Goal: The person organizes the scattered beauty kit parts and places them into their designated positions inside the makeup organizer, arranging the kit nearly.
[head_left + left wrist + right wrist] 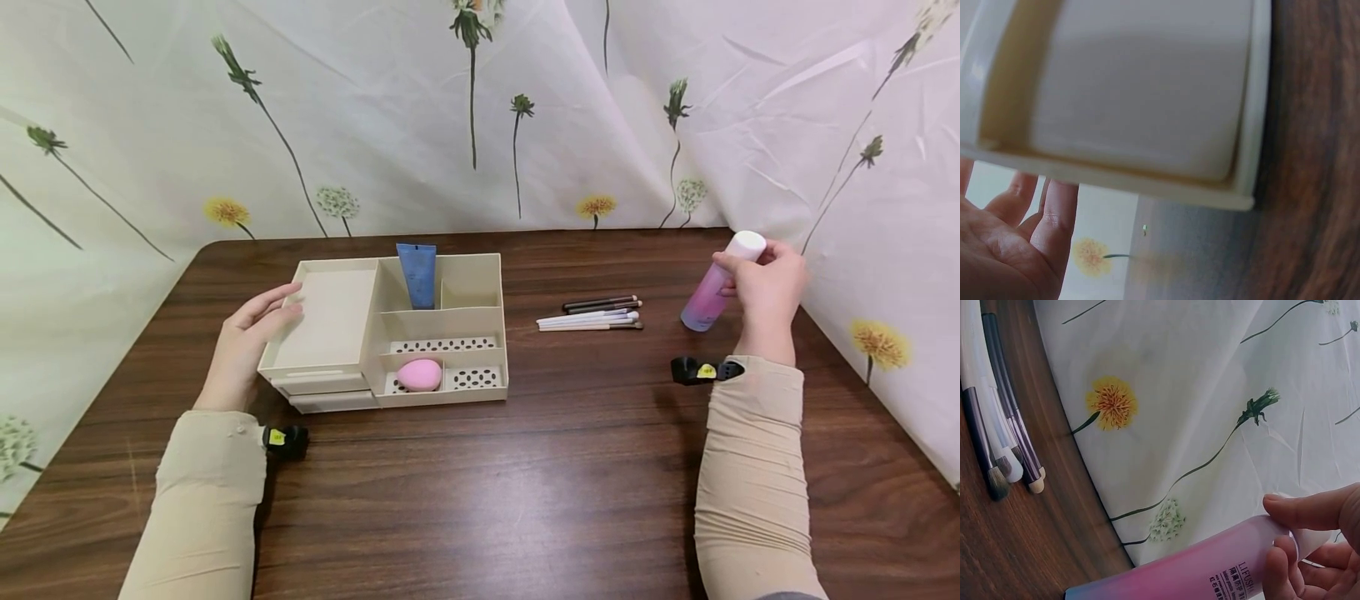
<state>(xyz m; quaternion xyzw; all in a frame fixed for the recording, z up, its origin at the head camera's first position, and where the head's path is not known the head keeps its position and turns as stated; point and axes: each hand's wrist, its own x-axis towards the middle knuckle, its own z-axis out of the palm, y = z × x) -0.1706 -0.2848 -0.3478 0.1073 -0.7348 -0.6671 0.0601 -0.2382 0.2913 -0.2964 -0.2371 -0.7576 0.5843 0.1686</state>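
Observation:
My right hand [772, 287] grips a pink-to-blue spray bottle [708, 296] near its white cap [747, 244]; the bottle leans, its base close over the table. In the right wrist view, thumb and fingers curl round the bottle [1197, 562] just under the cap. On the left, my left hand [243, 337] rests against the side of a cream organizer box [326, 312], fingertips at its rim. A blue tube [418, 275] stands in a back compartment, and a pink makeup sponge [420, 375] lies in a front one.
Several makeup brushes [592, 318] lie on the brown wooden table [480, 500] between the box and the bottle. Drawers [330, 392] show at the box's front left. A floral curtain [555, 167] hangs along the table's back and right edges.

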